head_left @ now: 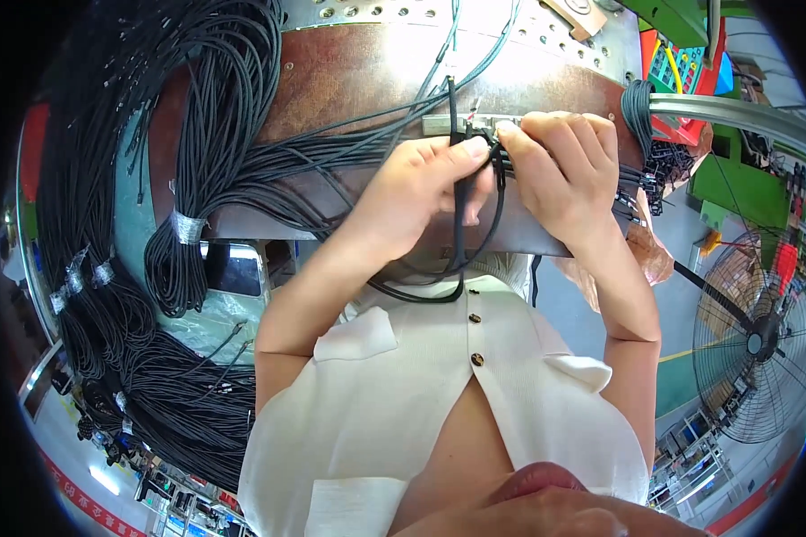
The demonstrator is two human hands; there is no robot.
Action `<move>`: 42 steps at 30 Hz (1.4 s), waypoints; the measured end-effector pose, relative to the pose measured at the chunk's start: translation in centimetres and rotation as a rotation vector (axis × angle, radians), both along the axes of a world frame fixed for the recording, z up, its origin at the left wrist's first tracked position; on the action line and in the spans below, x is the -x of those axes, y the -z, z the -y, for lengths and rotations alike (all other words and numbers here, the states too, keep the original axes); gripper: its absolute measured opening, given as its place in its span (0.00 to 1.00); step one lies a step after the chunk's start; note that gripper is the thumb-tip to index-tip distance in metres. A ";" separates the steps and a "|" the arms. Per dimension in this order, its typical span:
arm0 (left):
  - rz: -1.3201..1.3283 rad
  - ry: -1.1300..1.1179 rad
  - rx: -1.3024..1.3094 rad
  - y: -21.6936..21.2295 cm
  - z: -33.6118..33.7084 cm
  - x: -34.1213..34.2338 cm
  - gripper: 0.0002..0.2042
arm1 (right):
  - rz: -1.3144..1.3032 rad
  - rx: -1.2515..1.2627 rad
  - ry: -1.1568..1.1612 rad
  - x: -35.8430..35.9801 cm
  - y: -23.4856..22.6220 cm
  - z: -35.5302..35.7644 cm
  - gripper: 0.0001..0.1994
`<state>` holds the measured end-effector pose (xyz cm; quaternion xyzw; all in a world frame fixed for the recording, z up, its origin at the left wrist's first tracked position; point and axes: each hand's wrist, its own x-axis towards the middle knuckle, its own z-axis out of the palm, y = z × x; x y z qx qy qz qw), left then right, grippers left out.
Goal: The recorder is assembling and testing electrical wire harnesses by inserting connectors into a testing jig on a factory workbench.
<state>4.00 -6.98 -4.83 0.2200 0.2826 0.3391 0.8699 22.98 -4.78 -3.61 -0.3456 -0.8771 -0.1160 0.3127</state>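
Both hands meet over the near part of a brown worktop (349, 72). My left hand (412, 188) is closed, its thumb pressing a black cable (459, 219) against the fingers. The cable hangs below the hands in a loop toward my shirt. Close beside it, my right hand (564, 174) is curled, with thumb and forefinger pinched on the cable near a small black piece whose shape I cannot make out. Just beyond the fingertips sits a narrow metal fixture (437, 124). More dark cables (304, 161) run across the worktop behind and under my hands.
A thick bundle of black cables (228, 98), wrapped with clear tape (186, 227), drapes over the left edge. Further bundles (179, 385) lie lower left. A phone (235, 268) rests beside them. At right are a curved metal bar (734, 112), a cable coil (636, 116) and a fan (761, 336).
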 end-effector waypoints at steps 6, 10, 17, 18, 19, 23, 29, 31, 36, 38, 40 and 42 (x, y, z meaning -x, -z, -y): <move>-1.101 0.047 -0.856 -1.3 1.2 -0.5 0.16 | 0.041 0.038 0.067 -0.5 0.1 -0.8 0.09; -0.503 -0.023 -0.406 -0.2 1.6 -0.3 0.15 | -0.057 0.077 0.126 -1.1 0.7 -1.4 0.09; 0.141 -0.370 -0.215 -4.0 -0.2 4.0 0.25 | -0.442 0.619 0.016 -1.7 2.6 -0.9 0.05; 0.100 -0.277 -0.134 -4.5 0.0 3.1 0.24 | -0.452 0.651 -0.019 -1.4 3.1 -1.1 0.05; 0.059 -0.190 -0.053 -4.8 0.3 2.1 0.23 | -0.451 0.651 -0.028 -1.3 3.1 -1.3 0.05; 0.070 -0.068 -0.007 -1.7 1.6 -1.1 0.22 | -0.488 0.809 -0.006 -0.8 2.4 -1.4 0.05; 0.043 -0.058 0.021 -1.1 1.8 -2.6 0.19 | -0.424 0.765 0.007 -1.5 2.8 -1.7 0.07; 0.031 -0.066 0.014 -1.2 1.7 -2.6 0.19 | -0.375 0.671 0.059 -1.2 3.0 -1.2 0.07; -0.055 0.016 0.021 -1.3 0.8 -2.6 0.20 | -0.193 0.229 0.043 -1.7 0.6 -0.6 0.10; -0.083 0.138 -0.086 -1.6 1.0 -2.4 0.21 | -0.174 0.180 0.030 -1.3 -0.1 0.3 0.10; -0.404 0.004 -0.440 -2.3 1.4 -1.9 0.21 | -0.217 0.260 -0.070 -2.4 0.8 -1.4 0.11; -0.787 -0.341 -0.889 -3.3 0.8 -0.7 0.22 | -0.375 0.404 0.056 -4.2 1.3 -1.2 0.11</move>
